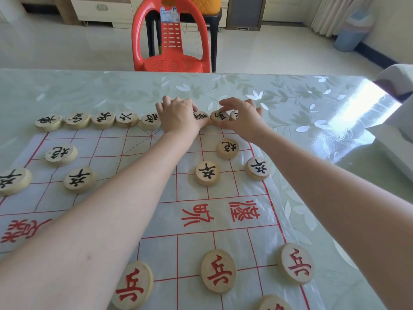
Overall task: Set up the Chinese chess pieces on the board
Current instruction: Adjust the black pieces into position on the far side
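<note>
A plastic board sheet [192, 249] with a red grid lies on the table. Black-lettered wooden pieces line its far edge, from one at the left [48, 121] to one beside my left wrist [150, 120]. My left hand [176, 115] reaches over that row with curled fingers, and a black piece [200, 115] sits between its index finger and thumb. My right hand [243, 119] pinches the neighbouring black piece [220, 115]; another piece [233, 115] is half hidden under it. Black cannons [60, 153] [228, 148] and soldiers [79, 179] [207, 172] stand further in. Red soldiers [218, 270] [296, 262] stand near me.
The table [290, 97] has a glossy floral cover, and its right edge runs diagonally toward me. A red plastic chair [171, 41] stands behind the far edge. A blue bin [353, 32] is on the floor at the back right.
</note>
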The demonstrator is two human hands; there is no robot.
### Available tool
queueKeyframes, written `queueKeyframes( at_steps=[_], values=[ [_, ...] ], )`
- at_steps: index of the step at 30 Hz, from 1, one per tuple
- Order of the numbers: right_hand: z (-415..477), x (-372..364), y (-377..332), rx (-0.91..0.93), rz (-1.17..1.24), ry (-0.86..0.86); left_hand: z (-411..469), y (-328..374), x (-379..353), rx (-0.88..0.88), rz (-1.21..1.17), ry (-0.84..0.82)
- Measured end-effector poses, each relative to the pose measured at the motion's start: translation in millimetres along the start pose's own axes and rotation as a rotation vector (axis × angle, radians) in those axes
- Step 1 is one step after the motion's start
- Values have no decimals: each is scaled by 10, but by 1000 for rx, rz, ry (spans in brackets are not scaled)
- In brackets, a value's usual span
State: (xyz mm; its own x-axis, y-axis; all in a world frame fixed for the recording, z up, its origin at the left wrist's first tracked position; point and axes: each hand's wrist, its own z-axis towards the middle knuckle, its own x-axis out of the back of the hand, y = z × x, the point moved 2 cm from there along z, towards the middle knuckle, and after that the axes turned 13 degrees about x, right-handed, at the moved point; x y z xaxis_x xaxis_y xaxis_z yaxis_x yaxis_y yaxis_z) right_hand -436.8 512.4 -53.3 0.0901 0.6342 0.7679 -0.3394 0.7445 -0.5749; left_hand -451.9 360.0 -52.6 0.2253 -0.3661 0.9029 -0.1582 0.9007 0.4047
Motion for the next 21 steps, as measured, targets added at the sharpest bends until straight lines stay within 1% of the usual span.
queueKeyframes(
  at_steps=[2, 6, 8, 12, 17, 19, 21],
  values=[
    [0, -17, 15, -5, 9, 13, 0, -8, 12, 16, -62, -65],
    [-11, -25, 21, -12, -6, 19, 21, -38, 28, 79, -237, -268],
    [-16, -20, 14, -7, -6, 11, 9, -64, 30, 82, -253, -291],
    [-10, 16, -11, 3, -64, -6, -67, -97, 70, 11, -222, -195],
    [15, 24, -12, -16, -163, -35, -89, -136, 34, 0, -141, -59],
    [12, 10, -11, -25, -176, -31, -88, -132, 30, -7, -139, -43],
    [2, 2, -10, -32, -177, -28, -85, -126, 31, -5, -144, -73]
  ],
)
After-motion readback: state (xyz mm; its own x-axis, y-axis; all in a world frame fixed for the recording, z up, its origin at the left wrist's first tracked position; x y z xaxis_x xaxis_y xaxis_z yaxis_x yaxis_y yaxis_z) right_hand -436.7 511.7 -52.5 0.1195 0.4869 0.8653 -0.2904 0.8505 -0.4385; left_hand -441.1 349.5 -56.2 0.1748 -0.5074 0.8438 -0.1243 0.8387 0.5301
